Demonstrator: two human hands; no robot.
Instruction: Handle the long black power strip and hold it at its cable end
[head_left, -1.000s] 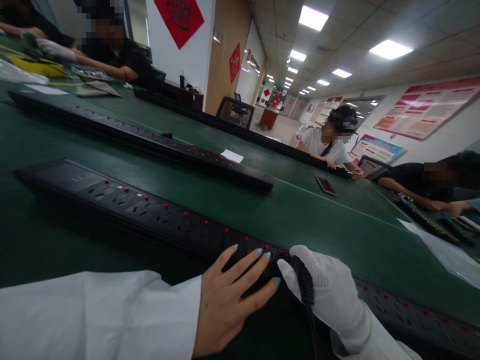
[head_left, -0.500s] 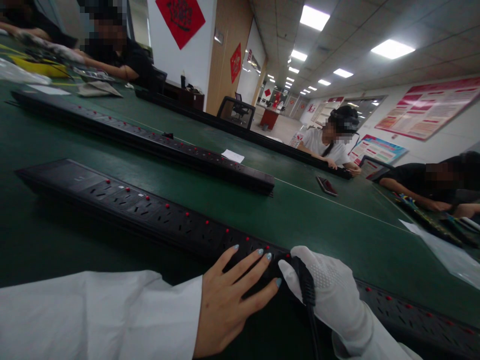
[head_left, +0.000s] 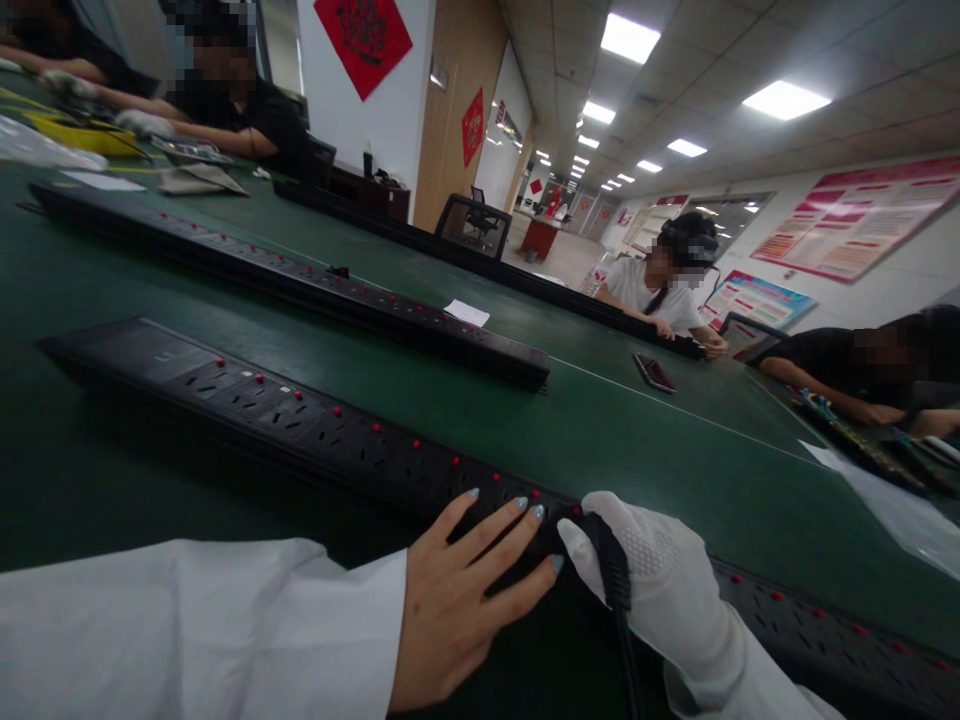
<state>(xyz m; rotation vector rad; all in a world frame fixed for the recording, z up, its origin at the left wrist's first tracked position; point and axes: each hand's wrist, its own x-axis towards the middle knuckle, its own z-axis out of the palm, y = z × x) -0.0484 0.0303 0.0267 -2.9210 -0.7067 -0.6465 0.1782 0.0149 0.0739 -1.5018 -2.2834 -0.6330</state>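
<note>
A long black power strip [head_left: 300, 425] with sockets and a row of red lights or buttons runs slantwise across the table in front of me. My left hand [head_left: 472, 590], ungloved, lies on it with fingers spread. Just to the right, my right hand [head_left: 652, 570] in a white dotted glove grips a black plug [head_left: 611, 555] at the strip's sockets. Its cord [head_left: 626, 660] hangs down toward the bottom edge. The plug's front is hidden, so I cannot tell how far it sits in the socket.
Beyond lies a second power strip [head_left: 300, 285], with another long black strip [head_left: 465, 255] behind it. A white paper [head_left: 466, 313] and a phone [head_left: 654, 372] rest on the green table [head_left: 600, 440]. Several people sit around it. Plastic sheeting [head_left: 885, 500] lies at right.
Both hands and the plug hold practically still. The view has shifted very slightly. At the far left, a co-worker's gloved hands have moved a little.
</note>
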